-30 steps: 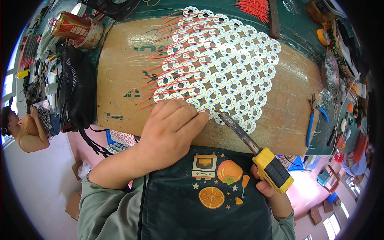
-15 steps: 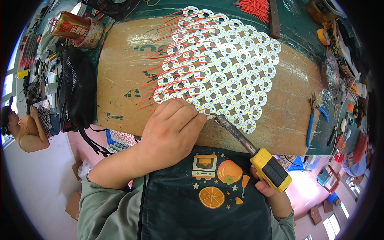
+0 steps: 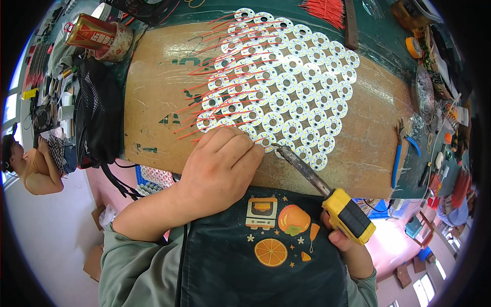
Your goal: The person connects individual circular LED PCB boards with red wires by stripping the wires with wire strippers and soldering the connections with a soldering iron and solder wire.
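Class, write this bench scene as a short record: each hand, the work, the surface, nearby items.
Left hand: over the near left discs; what its fingertips pinch is hidden
Right hand: gripping a yellow-and-black soldering iron, tip at the near discs, contact unclear
Work: white ring-shaped discs in rows, red wires across the left ones
Surface: brown board
Nearby: blue-handled pliers, red wire bundle

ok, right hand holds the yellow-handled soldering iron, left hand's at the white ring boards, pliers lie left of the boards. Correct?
No: the pliers lie right of the white ring boards, per the head view. Right hand holds the yellow-handled soldering iron, left hand is at the boards.
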A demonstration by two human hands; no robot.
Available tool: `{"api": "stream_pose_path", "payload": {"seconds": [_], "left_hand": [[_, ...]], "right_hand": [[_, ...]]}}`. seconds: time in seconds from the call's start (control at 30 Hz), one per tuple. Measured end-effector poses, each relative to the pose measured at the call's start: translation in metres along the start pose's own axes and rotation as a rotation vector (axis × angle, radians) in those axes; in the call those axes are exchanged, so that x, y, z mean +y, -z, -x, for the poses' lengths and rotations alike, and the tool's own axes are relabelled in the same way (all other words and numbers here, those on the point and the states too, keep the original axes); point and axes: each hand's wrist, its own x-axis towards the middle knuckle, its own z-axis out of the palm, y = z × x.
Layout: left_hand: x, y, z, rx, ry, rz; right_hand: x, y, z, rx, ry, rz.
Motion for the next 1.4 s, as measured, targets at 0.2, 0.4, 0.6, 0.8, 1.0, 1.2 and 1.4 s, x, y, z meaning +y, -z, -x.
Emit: {"api": "stream_pose_path", "payload": {"seconds": [0.2,0.4,0.6,0.8,1.0,1.2,1.4], "left_hand": [[0.0,0.005,-0.003,-0.013,0.009,-0.003],[0.001,0.021,-0.02,-0.055,0.036,0.024],[-0.03,0.033,-0.081,0.004,-0.063,-0.154],[-0.067,0.013,-0.173,0.067,-0.16,-0.329],[-0.098,-0.006,-0.238,0.011,-0.372,-0.448],[-0.1,-0.015,-0.258,-0.154,-0.34,-0.558],[-0.1,-0.02,-0.261,-0.066,-0.396,-0.544]], "right_hand": [[0.001,-0.005,-0.005,0.116,0.01,-0.31],[-0.006,-0.009,-0.015,0.382,0.06,-0.61],[-0.009,0.005,-0.037,0.48,0.047,-0.732],[-0.002,0.007,-0.042,0.489,0.052,-0.793],[-0.001,0.006,-0.042,0.464,0.066,-0.808],[0.001,0.007,-0.042,0.441,0.081,-0.83],[-0.001,0.008,-0.042,0.434,0.05,-0.854]]}}
